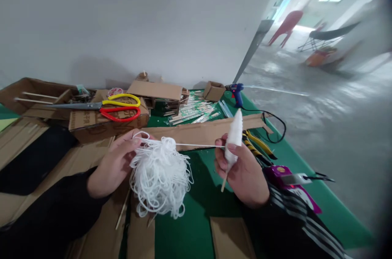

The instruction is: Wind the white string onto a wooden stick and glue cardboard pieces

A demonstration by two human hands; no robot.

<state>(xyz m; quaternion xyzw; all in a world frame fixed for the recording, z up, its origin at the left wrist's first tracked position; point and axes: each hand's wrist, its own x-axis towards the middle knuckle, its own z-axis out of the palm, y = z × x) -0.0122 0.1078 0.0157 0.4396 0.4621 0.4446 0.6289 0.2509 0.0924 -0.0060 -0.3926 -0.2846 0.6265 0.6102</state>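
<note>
A loose bundle of white cord [162, 181] hangs from my left hand [119, 161], whose fingers pinch it near the top. From the bundle one strand runs taut to the right. My right hand [245, 169] grips a thin wooden stick [224, 183] wrapped in white cord [234, 130] that makes a tapered spindle shape, its tip pointing up. The strand meets this wrapped part at my right fingers. Both hands are raised above the green table [196, 189], roughly level with each other.
Scissors [121, 108] with yellow and red handles lie on a cardboard box [107, 122]. Wrapped sticks [192, 110] and a blue glue gun [237, 94] are at the back. Pliers [260, 144] and a purple device [290, 181] sit at right. Cardboard strips [196, 130] cover parts of the table.
</note>
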